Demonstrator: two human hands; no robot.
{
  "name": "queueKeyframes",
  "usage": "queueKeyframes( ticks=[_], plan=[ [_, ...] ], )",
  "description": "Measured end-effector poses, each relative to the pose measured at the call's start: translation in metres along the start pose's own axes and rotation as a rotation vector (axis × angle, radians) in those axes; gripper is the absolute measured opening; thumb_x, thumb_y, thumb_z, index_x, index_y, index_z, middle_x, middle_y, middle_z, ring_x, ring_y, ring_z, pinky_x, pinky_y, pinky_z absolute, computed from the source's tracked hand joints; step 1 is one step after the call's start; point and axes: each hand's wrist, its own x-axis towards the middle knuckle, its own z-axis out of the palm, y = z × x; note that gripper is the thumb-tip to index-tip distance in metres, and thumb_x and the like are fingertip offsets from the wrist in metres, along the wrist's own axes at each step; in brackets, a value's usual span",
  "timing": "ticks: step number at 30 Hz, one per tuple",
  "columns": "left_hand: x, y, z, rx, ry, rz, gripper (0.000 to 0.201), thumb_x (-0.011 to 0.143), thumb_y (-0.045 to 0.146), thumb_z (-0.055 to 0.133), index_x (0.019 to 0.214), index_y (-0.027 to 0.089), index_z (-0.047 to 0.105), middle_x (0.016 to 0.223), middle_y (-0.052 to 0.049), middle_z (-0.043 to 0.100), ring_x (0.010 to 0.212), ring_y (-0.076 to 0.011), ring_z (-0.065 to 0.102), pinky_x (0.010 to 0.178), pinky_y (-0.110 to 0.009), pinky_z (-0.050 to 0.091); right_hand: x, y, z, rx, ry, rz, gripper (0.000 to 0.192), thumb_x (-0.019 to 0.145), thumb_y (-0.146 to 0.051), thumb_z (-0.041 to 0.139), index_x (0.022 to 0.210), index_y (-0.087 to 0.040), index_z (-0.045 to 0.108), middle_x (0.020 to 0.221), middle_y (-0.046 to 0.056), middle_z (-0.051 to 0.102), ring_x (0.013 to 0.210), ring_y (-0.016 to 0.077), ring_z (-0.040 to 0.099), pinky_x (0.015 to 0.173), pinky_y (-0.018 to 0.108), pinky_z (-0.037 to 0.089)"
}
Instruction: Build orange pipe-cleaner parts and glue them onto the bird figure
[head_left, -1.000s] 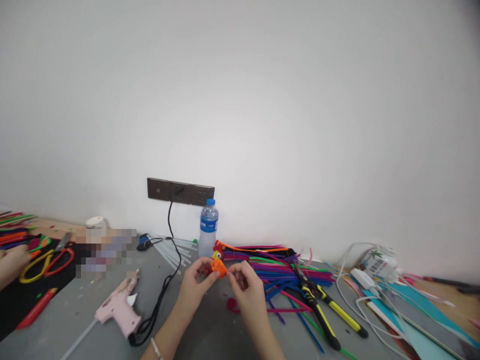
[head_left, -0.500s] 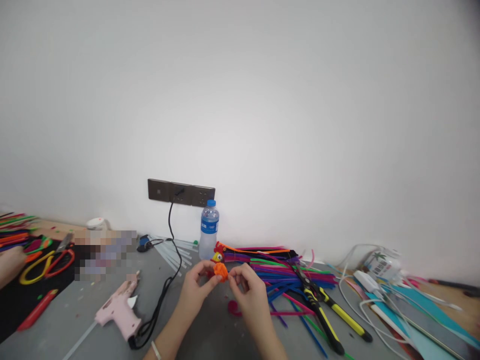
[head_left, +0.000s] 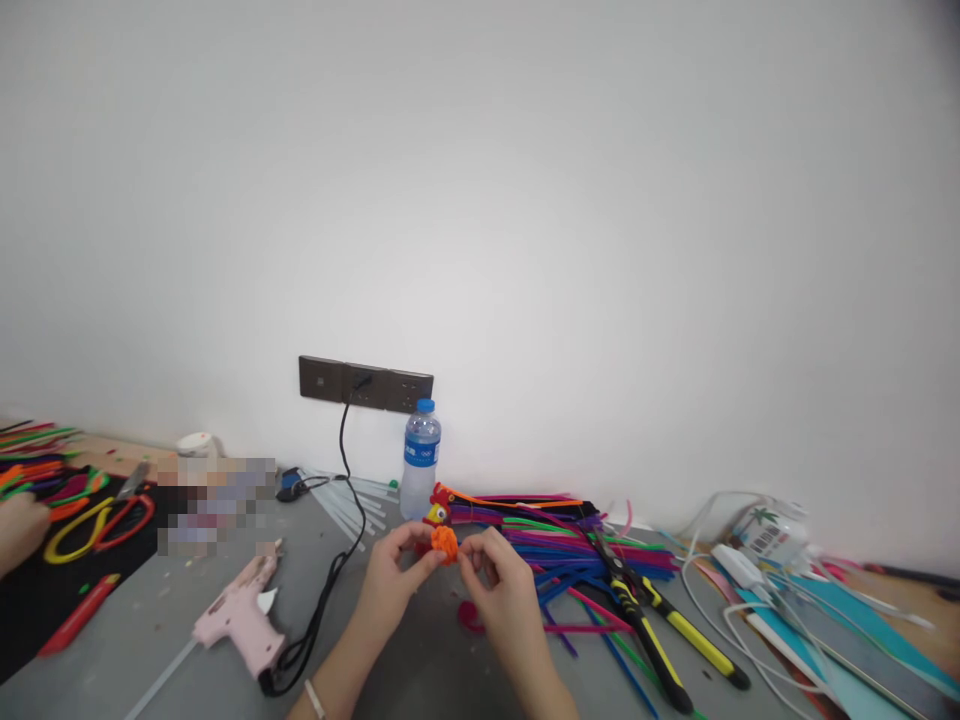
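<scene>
Between my two hands is a small pipe-cleaner chicken (head_left: 444, 541), with an orange coiled body, a yellow face with a googly eye and a red comb. My left hand (head_left: 399, 566) pinches it from the left, thumb in front of the body. On the other side, my right hand (head_left: 498, 572) has its thumb and fingertips pressed together at the orange body's right edge. Both hands are above the grey table (head_left: 420, 660). A magenta coiled pipe cleaner (head_left: 470, 616) lies just below my right hand.
A water bottle (head_left: 421, 462) stands behind my hands. To the left lie a pink glue gun (head_left: 244, 620) with a black cord and scissors (head_left: 94, 530); another person's hand (head_left: 21, 530) is at the far left. Rightward are pipe cleaners (head_left: 555, 545), yellow-black pliers (head_left: 652, 640) and white cables (head_left: 724, 600).
The whole view has shifted slightly, so things appear a little further right. Both hands keep their places around the chicken. The other person's hand at the far left has barely moved.
</scene>
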Motion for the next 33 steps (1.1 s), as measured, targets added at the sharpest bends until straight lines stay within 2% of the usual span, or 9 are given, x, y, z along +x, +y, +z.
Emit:
queueKeyframes(
  ticks=[9, 14, 20, 33],
  plan=[
    [0.0, -0.001, 0.0, 0.03, -0.009, 0.015, 0.011, 0.074, 0.025, 0.071, 0.079, 0.016, 0.071, 0.078, -0.005, 0.072, 0.076, -0.0215, 0.063, 0.073, -0.029, 0.049, 0.001, -0.003, 0.0, 0.005, -0.004, 0.003, 0.013, 0.078, -0.012, 0.052, 0.07, -0.021, 0.057, 0.065, -0.002, 0.051, 0.055, 0.0132, 0.045, 0.051, 0.022, 0.034],
    [0.001, -0.003, -0.001, 0.033, 0.029, 0.022, 0.014, 0.072, 0.025, 0.072, 0.082, 0.015, 0.071, 0.08, -0.006, 0.073, 0.077, -0.0219, 0.064, 0.074, -0.03, 0.05, 0.002, -0.002, -0.004, 0.035, -0.004, 0.016, 0.012, 0.079, -0.014, 0.054, 0.07, -0.02, 0.059, 0.064, -0.002, 0.051, 0.054, 0.0129, 0.043, 0.05, 0.022, 0.033],
    [0.001, -0.009, -0.001, 0.028, 0.069, 0.022, 0.015, 0.072, 0.025, 0.072, 0.083, 0.015, 0.07, 0.082, -0.007, 0.073, 0.08, -0.0228, 0.064, 0.077, -0.03, 0.05, 0.006, 0.003, -0.013, 0.124, 0.073, 0.1, 0.012, 0.081, -0.023, 0.057, 0.071, -0.019, 0.063, 0.06, -0.004, 0.045, 0.05, 0.0122, 0.037, 0.047, 0.023, 0.03],
    [-0.002, -0.003, 0.001, 0.042, 0.019, 0.032, 0.016, 0.073, 0.028, 0.072, 0.083, 0.016, 0.072, 0.081, -0.006, 0.072, 0.079, -0.0222, 0.063, 0.074, -0.029, 0.051, 0.003, -0.002, -0.004, 0.149, -0.003, 0.097, 0.011, 0.078, -0.016, 0.056, 0.068, -0.019, 0.06, 0.061, -0.003, 0.045, 0.052, 0.0121, 0.042, 0.047, 0.021, 0.032]
  ],
)
